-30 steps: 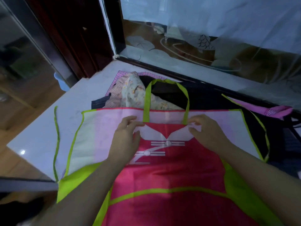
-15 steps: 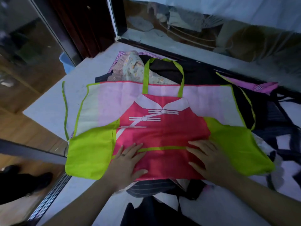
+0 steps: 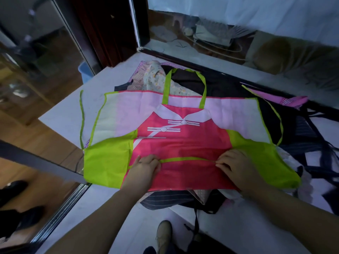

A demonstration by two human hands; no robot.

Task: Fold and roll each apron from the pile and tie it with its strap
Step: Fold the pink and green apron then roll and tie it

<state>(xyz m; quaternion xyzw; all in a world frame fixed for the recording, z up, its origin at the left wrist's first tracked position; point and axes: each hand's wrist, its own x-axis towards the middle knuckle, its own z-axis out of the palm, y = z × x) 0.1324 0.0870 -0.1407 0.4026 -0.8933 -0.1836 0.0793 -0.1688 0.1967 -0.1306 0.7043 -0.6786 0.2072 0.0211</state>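
A pink apron [image 3: 183,142] with lime-green trim and sleeves lies spread flat on top of the pile, its bottom part folded up under the bib. Its green neck loop [image 3: 185,85] points away from me. A thin green tie strap [image 3: 81,118] trails along the left edge. My left hand [image 3: 143,167] and my right hand [image 3: 236,167] sit on the near part of the apron, fingers curled, each pinching the fabric at the green waist stripe [image 3: 187,159].
The pile of other aprons [image 3: 286,125], dark, striped, floral and purple checked, lies beneath and to the right on the white table [image 3: 62,114]. A glass wall runs behind. The table's left edge drops to a wooden floor. My shoe [image 3: 163,235] shows below.
My hands slid from the collar down the apron toward me to the waist stripe. They lay flat half a second ago; now their fingers are curled, pinching the cloth.
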